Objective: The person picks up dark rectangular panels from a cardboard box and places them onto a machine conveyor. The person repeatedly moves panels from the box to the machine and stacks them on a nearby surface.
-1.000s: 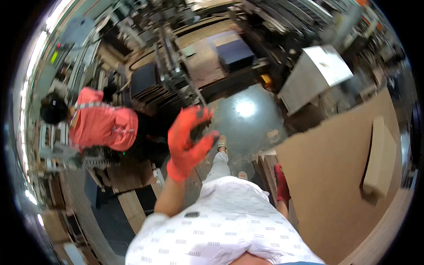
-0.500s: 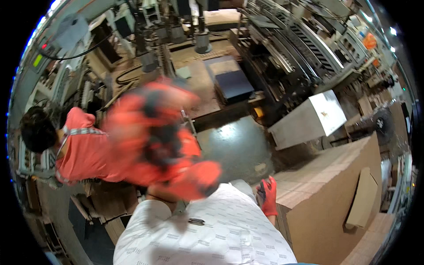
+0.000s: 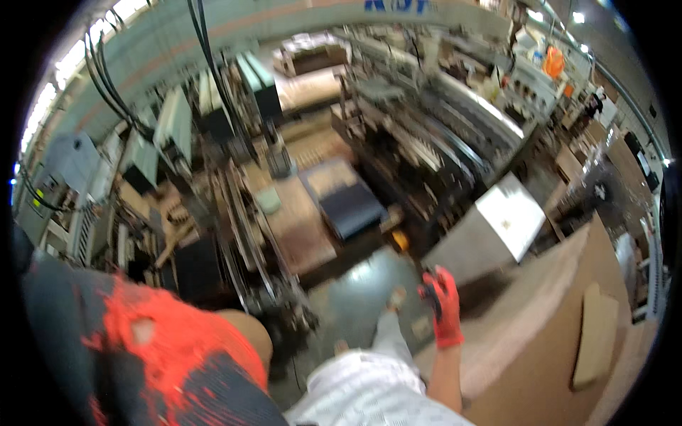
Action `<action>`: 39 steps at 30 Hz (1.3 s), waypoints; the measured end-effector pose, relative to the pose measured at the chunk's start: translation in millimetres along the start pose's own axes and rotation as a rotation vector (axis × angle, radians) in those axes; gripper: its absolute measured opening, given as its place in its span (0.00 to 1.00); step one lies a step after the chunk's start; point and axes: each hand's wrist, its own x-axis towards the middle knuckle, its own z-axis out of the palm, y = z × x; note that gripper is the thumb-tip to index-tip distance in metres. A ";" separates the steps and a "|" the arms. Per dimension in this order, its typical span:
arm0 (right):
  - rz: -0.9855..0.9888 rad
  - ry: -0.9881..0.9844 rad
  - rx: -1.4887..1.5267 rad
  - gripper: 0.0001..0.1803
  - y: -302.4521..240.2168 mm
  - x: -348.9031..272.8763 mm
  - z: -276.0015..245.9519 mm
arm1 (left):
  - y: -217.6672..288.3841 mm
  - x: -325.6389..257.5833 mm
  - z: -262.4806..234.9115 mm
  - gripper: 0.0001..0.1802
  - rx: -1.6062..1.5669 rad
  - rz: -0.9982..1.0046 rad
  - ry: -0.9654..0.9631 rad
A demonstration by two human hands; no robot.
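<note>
My left hand (image 3: 177, 334), in a red knit glove with dark grey patches and a small hole showing skin, looms very close at the lower left. Its fingers cannot be made out, nor whether they hold anything. Farther right, my right hand (image 3: 444, 309) wears a red glove with black on the thumb side. Its fingers are loosely bent and apart, with nothing seen between them. It hangs beside a tall stack of brown board (image 3: 526, 334), nearest the stack's left edge; contact cannot be told.
Ahead stands a large machine with rails and rollers (image 3: 426, 135). Dark sheets (image 3: 352, 211) lie on its brown bed (image 3: 295, 231). A pale metal box (image 3: 508, 216) stands right of the grey floor (image 3: 362, 284). Black cables (image 3: 106, 85) hang at the upper left.
My left hand has gone from the middle to the lower left, closer to view. My right hand has risen slightly. The view has tilted up; the person in red is no longer visible.
</note>
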 end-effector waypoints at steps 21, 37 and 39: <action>0.132 0.134 0.121 0.12 -9.2 279.1 -170.5 | -201.7 -73.3 273.1 0.25 0.206 -0.115 -0.157; -0.505 -0.113 -1.086 0.33 -44.7 554.7 -124.3 | -251.6 -557.1 36.8 0.24 -0.152 -2.580 0.757; -0.495 -0.220 -1.368 0.37 -24.4 595.9 -130.6 | -259.5 -589.6 25.6 0.25 -0.140 -2.604 0.796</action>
